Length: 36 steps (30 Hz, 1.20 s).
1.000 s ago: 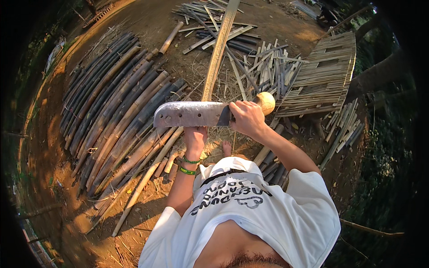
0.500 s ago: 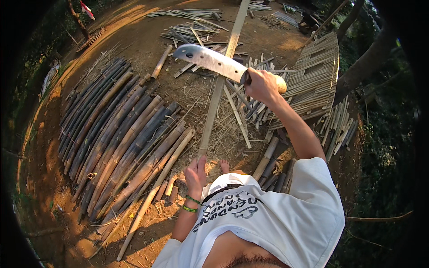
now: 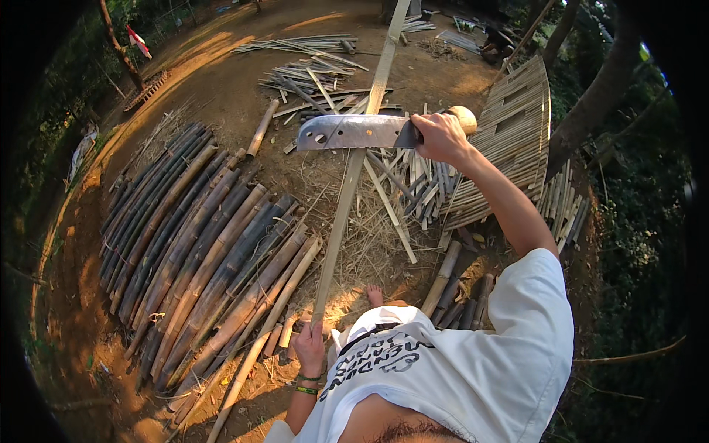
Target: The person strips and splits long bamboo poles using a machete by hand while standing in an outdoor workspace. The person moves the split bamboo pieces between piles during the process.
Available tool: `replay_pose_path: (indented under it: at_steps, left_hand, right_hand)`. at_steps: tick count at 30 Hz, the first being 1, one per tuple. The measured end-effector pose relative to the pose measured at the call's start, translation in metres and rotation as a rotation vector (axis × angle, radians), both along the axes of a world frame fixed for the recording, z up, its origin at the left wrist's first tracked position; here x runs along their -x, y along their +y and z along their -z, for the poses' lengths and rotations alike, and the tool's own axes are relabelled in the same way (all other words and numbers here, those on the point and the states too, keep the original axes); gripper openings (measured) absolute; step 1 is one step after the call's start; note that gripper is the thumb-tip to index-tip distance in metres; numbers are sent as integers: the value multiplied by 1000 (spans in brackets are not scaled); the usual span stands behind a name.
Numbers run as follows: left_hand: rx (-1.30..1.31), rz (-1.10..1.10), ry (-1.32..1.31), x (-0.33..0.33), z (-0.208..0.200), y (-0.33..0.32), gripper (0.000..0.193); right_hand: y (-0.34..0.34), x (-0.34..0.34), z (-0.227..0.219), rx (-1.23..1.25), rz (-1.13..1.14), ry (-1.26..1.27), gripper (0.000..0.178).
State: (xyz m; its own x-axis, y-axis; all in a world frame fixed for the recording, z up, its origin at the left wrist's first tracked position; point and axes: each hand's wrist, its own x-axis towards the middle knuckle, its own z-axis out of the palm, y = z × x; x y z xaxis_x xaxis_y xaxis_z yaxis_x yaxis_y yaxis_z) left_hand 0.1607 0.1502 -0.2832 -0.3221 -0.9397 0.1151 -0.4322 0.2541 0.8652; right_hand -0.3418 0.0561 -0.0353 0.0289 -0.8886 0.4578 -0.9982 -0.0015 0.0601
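Note:
A long, narrow bamboo strip runs from near my waist away toward the far edge of the view. My left hand is closed round its near end. My right hand, arm stretched forward, grips the handle of a machete with a broad, pale metal blade and several holes in it. The blade lies crosswise over the strip, its tip pointing left. Whether its edge touches the strip or cuts into it, I cannot tell. The round wooden butt of the handle shows beyond my fist.
Dark bamboo poles lie in a large pile at left. Cut strips and shavings cover the ground ahead. A slatted bamboo panel leans at right near a tree trunk. Short poles lie beside my right side.
My left hand has drawn back toward my body with the strip's near end. The machete has turned from slanting to nearly level and come slightly nearer, still across the strip.

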Motion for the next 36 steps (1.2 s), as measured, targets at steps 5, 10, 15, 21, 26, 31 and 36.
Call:
replay_pose_path:
  at_steps: [5,10,15,21,26,31,36]
  left_hand:
    - [-39,30,-189,-80,35,46,30]
    - [-53,-21,-149,-41,-12,27,27]
    - [-24,6,-187,-36,18,14,35]
    - [-85,5,-192,-27,20,25,38]
    - [-219,55,-160,-40,37,25,40]
    - [-91,76,71,-13,-16,-27,50]
    - [-275,284,254,66,-82,-74,37]
  right_hand:
    - [-23,130,-72,80,748,-228,32]
    - [-11,113,1,338,187,-1411,22]
    - [0,-23,44,309,-22,-1648,25]
    - [13,-93,73,243,-238,-1948,16]
    - [11,-120,71,362,-189,-2024,24]
    - [10,-129,66,454,-199,-2069,26]
    - [10,-135,61,408,-216,-1957,21]
